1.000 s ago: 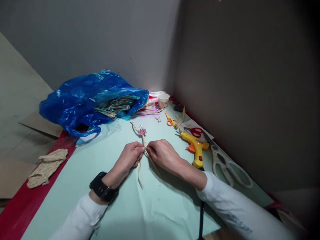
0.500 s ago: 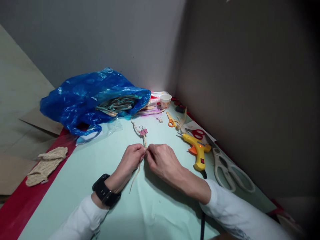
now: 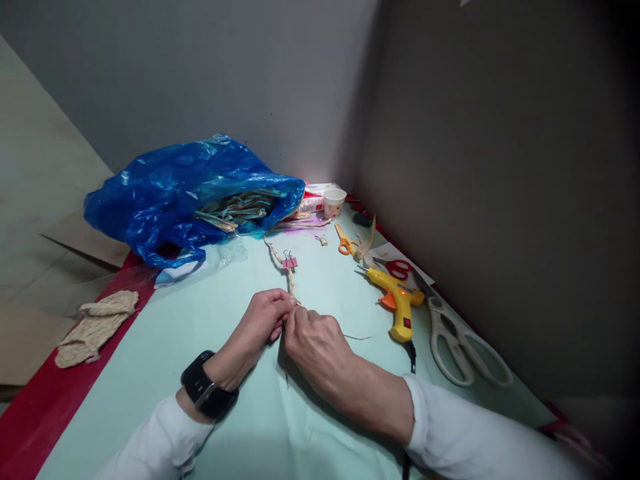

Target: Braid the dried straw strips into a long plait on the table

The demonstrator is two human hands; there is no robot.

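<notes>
A thin straw-coloured braid point(image 3: 292, 285) runs over the pale green tabletop, with a pink binder clip point(image 3: 289, 263) gripping it farther back. My left hand point(image 3: 265, 319) pinches the braid's near end between thumb and fingertips. Pressed close against it, my right hand point(image 3: 317, 340) has its fingers closed on the strands at the same spot; its knuckles hide most of the grip. One loose strand point(image 3: 357, 338) sticks out to the right past my right hand, and another thin end shows below the hands. A black watch is on my left wrist.
A blue plastic bag point(image 3: 190, 173) of dried strips lies at the back left, a paper cup point(image 3: 334, 203) beside it. Rightward are orange scissors point(image 3: 345, 241), red-handled scissors point(image 3: 399, 269), a yellow glue gun point(image 3: 400, 303) with its light on, and large white-handled scissors point(image 3: 450, 347). A woven slipper point(image 3: 97, 328) lies left.
My right hand has moved slightly down and left, closer against my left hand. A loose strand now points right, while the long end hanging toward me is largely covered.
</notes>
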